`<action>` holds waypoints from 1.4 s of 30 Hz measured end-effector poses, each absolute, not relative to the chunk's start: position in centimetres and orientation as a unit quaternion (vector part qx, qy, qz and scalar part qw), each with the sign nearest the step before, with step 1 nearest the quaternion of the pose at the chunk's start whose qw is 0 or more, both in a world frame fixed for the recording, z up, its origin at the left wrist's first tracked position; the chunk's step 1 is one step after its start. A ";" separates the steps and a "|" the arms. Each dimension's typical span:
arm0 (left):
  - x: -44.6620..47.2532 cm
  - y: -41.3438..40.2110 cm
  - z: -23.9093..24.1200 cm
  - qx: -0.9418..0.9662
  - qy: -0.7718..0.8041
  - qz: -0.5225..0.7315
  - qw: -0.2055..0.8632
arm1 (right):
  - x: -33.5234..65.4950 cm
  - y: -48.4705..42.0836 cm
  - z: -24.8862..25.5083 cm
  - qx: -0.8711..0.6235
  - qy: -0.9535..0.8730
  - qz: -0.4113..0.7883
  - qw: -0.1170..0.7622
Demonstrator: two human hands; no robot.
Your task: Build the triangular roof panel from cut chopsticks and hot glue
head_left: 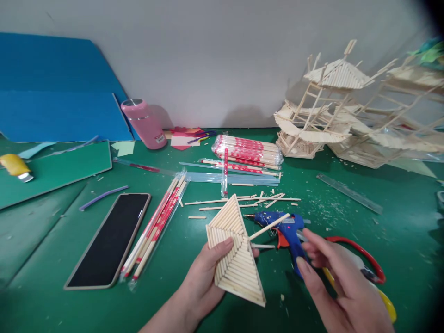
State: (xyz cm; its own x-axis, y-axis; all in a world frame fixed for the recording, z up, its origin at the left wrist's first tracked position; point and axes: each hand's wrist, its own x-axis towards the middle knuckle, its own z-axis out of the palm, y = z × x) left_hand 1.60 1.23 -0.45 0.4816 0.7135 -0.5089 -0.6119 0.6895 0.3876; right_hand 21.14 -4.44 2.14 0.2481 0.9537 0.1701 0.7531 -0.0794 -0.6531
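My left hand (pixel 208 273) grips a small roof-shaped panel (pixel 239 254) built from pale wooden sticks laid side by side, thumb on its face. Two sticks jut from the panel's right side, one slanting up across the glue gun. Just right of it, a blue hot glue gun (pixel 294 240) with an orange trigger lies on the table, nozzle to the left. My right hand (pixel 340 282) is beside the glue gun's handle, fingers apart and holding nothing. Loose cut sticks (pixel 222 202) lie behind the panel.
Stick-built model towers (pixel 333 101) stand back right. A bundle of wrapped chopsticks (pixel 248 150), glue sticks (pixel 232 178) and a pink bottle (pixel 147 125) are at the back. Left are a phone (pixel 111 240), packaged chopsticks (pixel 157 222) and a yellow cutter (pixel 15 166). Red-handled pliers (pixel 374 263) lie right.
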 end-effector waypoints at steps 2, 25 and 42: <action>1.6 1.1 -0.4 0.083 0.328 0.390 0.856 | 19.9 -3.5 2.5 -0.684 -0.557 0.287 0.373; 2.2 0.7 -0.1 0.112 0.368 0.392 0.836 | 16.2 0.3 1.3 -0.640 -0.365 0.475 0.481; 2.2 0.7 -0.1 0.110 0.370 0.400 0.831 | 16.2 0.7 1.2 -0.620 -0.349 0.499 0.495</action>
State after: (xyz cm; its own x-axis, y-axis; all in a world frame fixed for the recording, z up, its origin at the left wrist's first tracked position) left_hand 2.22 0.72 -0.12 0.4059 0.7460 -0.5279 -0.5834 0.6562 0.4786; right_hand 16.18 0.68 1.23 0.2580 0.9270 -0.2723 -0.0613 -0.2656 -0.9621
